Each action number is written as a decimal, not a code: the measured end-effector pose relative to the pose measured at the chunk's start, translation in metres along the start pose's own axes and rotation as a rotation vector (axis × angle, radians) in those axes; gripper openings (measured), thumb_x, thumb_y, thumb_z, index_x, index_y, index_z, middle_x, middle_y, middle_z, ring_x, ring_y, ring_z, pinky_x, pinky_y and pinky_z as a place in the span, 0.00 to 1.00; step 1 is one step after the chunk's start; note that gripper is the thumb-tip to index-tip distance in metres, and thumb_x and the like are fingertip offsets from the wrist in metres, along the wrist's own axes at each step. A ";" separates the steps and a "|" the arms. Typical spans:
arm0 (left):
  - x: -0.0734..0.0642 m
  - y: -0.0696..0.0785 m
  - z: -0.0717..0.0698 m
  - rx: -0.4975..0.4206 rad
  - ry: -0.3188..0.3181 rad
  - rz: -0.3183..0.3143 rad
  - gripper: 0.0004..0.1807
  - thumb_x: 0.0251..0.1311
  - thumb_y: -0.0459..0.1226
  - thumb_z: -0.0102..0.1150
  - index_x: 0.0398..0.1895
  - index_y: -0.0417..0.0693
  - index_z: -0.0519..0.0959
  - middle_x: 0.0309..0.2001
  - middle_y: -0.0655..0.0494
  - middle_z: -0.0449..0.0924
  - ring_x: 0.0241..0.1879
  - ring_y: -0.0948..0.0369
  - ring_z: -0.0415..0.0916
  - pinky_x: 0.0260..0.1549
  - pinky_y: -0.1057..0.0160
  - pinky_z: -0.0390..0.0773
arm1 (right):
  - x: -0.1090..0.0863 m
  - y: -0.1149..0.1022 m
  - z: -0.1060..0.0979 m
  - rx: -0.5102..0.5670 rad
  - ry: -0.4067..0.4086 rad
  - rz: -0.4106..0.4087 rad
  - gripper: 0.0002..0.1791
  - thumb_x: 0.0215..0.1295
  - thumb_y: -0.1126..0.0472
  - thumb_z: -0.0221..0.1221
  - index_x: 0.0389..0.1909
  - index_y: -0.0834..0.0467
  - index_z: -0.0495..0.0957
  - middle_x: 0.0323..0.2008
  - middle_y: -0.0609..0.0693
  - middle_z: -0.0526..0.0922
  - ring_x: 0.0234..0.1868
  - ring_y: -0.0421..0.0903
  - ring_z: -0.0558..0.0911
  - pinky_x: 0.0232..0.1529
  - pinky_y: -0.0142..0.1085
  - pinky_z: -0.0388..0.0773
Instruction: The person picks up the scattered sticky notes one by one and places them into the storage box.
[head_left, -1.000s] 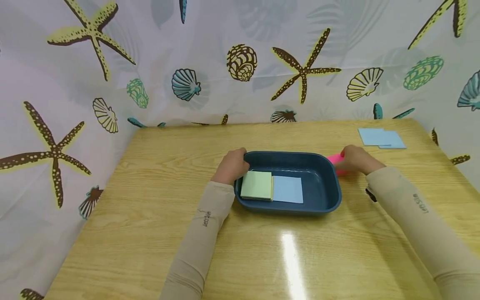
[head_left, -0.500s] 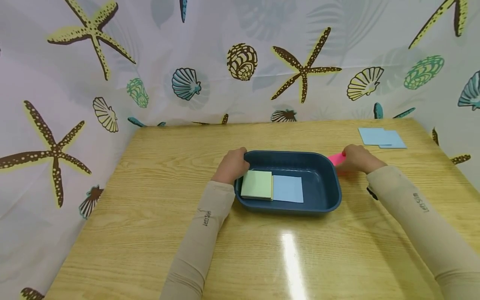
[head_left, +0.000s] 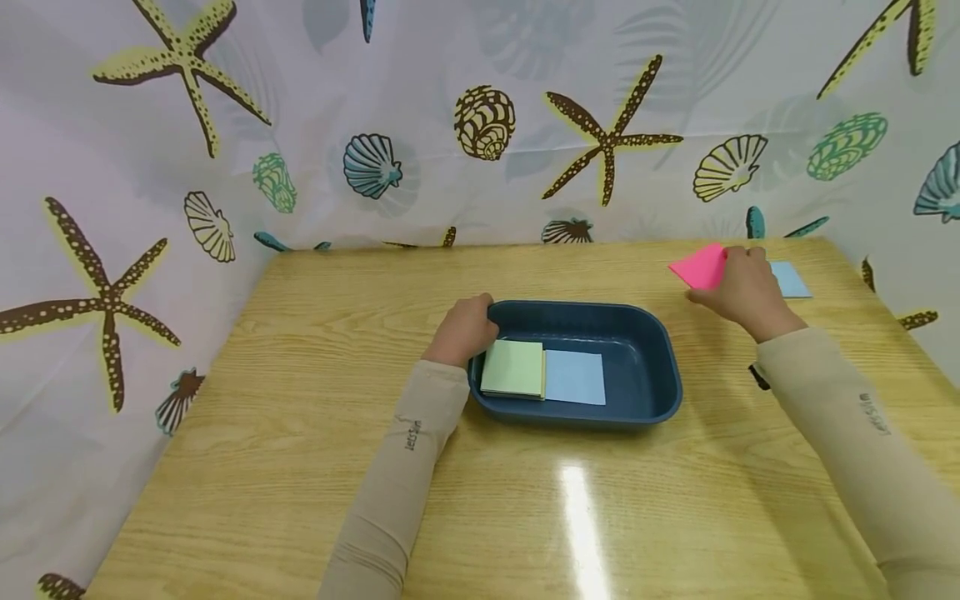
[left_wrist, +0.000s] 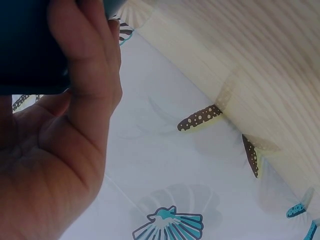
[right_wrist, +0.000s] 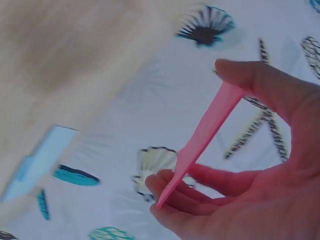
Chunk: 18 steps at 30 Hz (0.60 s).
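My left hand [head_left: 462, 332] grips the left end of a dark blue plastic bin [head_left: 573, 417] on the table; in the left wrist view its fingers curl over the bin's wall. Inside the bin lie a stack of pale green sticky notes [head_left: 512, 367] at the left and a light blue sticky note [head_left: 575, 377] beside it. Beyond the bin's right end, my right hand [head_left: 750, 292] holds pink sticky notes [right_wrist: 205, 127] above the table, pinched between thumb and fingers at opposite edges. Behind that hand, light blue sticky notes [head_left: 790, 280] are partly hidden.
The wooden table [head_left: 315, 400] reaches back to a white curtain [head_left: 420, 92] printed with starfish and shells. A dark band shows under the right sleeve [head_left: 825, 417]. Light glares off the table in front of the bin.
My right hand has lifted the pink sticky notes from beside the bin's right end and moved back and to the right, toward the light blue notes. The left hand and bin have stayed put.
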<state>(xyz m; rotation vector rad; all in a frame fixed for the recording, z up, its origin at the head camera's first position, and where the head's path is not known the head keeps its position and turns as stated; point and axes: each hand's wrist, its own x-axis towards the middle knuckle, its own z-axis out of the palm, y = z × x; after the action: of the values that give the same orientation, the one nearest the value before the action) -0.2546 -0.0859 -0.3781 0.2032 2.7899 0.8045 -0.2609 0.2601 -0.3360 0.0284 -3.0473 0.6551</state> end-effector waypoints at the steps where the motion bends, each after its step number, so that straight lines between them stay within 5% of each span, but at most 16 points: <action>1: 0.000 0.000 0.000 0.003 -0.001 0.000 0.25 0.65 0.29 0.48 0.67 0.38 0.67 0.59 0.40 0.74 0.35 0.55 0.71 0.37 0.59 0.71 | -0.002 -0.005 -0.005 0.018 0.019 0.003 0.44 0.56 0.60 0.63 0.59 0.86 0.52 0.50 0.82 0.57 0.45 0.71 0.62 0.42 0.60 0.68; 7: 0.001 -0.001 -0.002 -0.008 -0.002 -0.002 0.26 0.66 0.29 0.48 0.68 0.38 0.65 0.60 0.40 0.73 0.31 0.55 0.70 0.34 0.60 0.69 | -0.014 -0.045 -0.028 0.061 -0.050 -0.073 0.54 0.55 0.59 0.65 0.68 0.79 0.39 0.60 0.80 0.51 0.50 0.70 0.62 0.46 0.61 0.70; 14: 0.000 -0.001 -0.002 -0.014 -0.006 -0.013 0.26 0.65 0.29 0.48 0.68 0.39 0.65 0.60 0.41 0.73 0.35 0.54 0.71 0.35 0.59 0.70 | -0.029 -0.083 -0.021 0.022 -0.262 -0.343 0.55 0.48 0.56 0.74 0.68 0.75 0.52 0.56 0.70 0.64 0.50 0.64 0.68 0.43 0.53 0.75; 18: 0.000 -0.001 0.000 -0.010 -0.009 -0.006 0.26 0.65 0.29 0.48 0.67 0.38 0.66 0.58 0.40 0.74 0.33 0.55 0.70 0.34 0.60 0.70 | -0.032 -0.093 -0.007 -0.044 -0.370 -0.409 0.54 0.45 0.57 0.75 0.67 0.75 0.55 0.54 0.67 0.67 0.49 0.61 0.71 0.42 0.49 0.77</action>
<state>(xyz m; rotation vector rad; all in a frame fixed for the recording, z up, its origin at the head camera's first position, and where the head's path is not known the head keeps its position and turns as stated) -0.2550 -0.0863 -0.3784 0.1957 2.7763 0.8140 -0.2266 0.1788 -0.2924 0.8346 -3.2301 0.6034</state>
